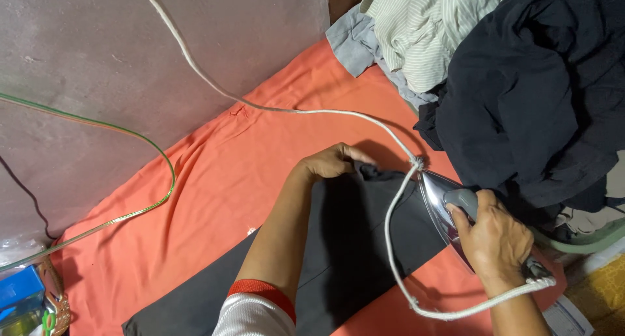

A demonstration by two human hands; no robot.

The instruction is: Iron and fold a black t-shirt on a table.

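An orange sheet (215, 193) covers the floor under both hands, running out to the left of them and up toward the grey wall (130, 56). A heap of clothes (521, 82) rises just beyond the right hand (495, 241), dark garments over striped and pale ones. A dark garment (351, 245) lies flat on the sheet between the hands and back under the left forearm. The left hand (335, 161) presses its far edge, fingers curled onto the cloth, holding nothing else. The right hand is wrapped tight round the grey handle of an iron (449, 212), tilted on the garment's right edge. A white cord (390, 238) loops from the iron's tip, down between the hands, to its rear by the wrist.
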